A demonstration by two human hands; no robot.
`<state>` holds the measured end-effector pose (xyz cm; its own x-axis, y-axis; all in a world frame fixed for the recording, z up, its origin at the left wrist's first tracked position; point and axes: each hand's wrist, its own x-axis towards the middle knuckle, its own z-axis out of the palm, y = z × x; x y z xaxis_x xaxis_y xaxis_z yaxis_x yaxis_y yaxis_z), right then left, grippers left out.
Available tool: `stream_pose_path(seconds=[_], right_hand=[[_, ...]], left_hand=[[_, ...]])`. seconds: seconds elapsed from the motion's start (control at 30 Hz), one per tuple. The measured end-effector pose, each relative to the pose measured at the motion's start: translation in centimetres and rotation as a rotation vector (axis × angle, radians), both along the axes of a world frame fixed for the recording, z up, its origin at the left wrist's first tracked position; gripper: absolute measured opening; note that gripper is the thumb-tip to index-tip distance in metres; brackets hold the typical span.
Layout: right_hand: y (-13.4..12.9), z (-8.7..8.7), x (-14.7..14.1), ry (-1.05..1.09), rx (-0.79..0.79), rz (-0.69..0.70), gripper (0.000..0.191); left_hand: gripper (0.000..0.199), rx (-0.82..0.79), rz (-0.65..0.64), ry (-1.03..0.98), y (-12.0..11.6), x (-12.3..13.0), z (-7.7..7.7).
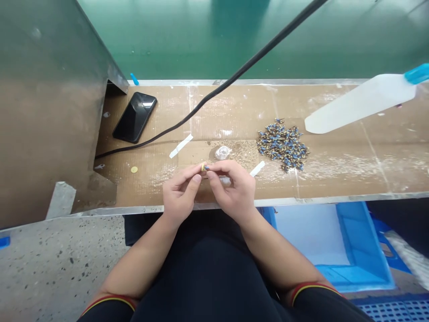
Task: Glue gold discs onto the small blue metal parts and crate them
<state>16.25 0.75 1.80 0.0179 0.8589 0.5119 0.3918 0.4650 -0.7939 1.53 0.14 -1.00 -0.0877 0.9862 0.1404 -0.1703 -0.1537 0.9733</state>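
The left hand (179,192) is drawn into a thumb-and-finger pinch on a small yellow ring (203,167); the right hand (234,188) pinches a tiny blue part (207,168). The two pieces meet fingertip to fingertip, above the near side of the counter (231,112). Whether one sits inside the other I cannot tell, as the fingers cover most of both.

The grips are narrow and the pieces tiny, so a slip seems the likeliest trouble: either could spring loose if squeezed off-centre. The near edge is close under the wrists, and something dropped there might roll off. A sleeve or forearm sweeping right could scatter the pile (283,145), whose pieces look loose and apt to snag one another. The cable (208,96) might drag things if pulled.

The pile is a heap of blue and brassy bits, glinting and knobbly. The counter top looks like brown cardboard, scuffed, with shiny taped seams. A clear, round, glossy cup (222,153) stands just beyond the hands. A flat yellow disc (134,169) lies to the left, below a smooth black phone (135,117); a long white blade (360,106), blunt-ended, lies right.
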Motion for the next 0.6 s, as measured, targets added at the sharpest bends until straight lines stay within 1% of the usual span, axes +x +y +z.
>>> stream_pose_path(seconds=[0.1,0.17,0.23,0.27,0.3,0.37,0.47,0.53,0.6], right_hand=[[-0.1,-0.5,0.4,0.063,-0.025,-0.044,0.004],[-0.2,-0.8,0.7,0.127,-0.041,-0.058,0.014],[-0.4,-1.0,1.1,0.19,-0.078,-0.04,0.024],[-0.5,-1.0,1.4,0.218,-0.102,-0.026,0.026],[-0.6,-1.0,1.7,0.244,-0.129,-0.016,0.026],[-0.9,-0.7,2.3,0.279,-0.18,-0.016,0.019],[-1.6,-0.4,3.8,0.308,-0.234,-0.053,0.01],[-2.6,-0.4,5.3,0.338,-0.253,-0.098,0.009],[-4.2,-0.9,7.5,0.384,-0.263,-0.184,0.011]], left_hand=[[0.02,0.067,-0.049,0.13,-0.1,-0.2,0.2],[0.023,0.119,-0.079,0.181,-0.1,-0.2,0.3],[0.026,0.164,-0.093,0.221,0.0,-0.2,0.4],[0.026,0.178,-0.097,0.241,0.1,-0.2,0.5],[0.024,0.182,-0.097,0.263,0.2,-0.1,0.6],[0.019,0.178,-0.088,0.304,0.3,0.0,0.8],[0.013,0.172,-0.083,0.361,0.5,0.1,1.1],[0.011,0.19,-0.091,0.392,0.5,0.3,1.2],[0.011,0.23,-0.102,0.421,0.7,0.6,1.2]])
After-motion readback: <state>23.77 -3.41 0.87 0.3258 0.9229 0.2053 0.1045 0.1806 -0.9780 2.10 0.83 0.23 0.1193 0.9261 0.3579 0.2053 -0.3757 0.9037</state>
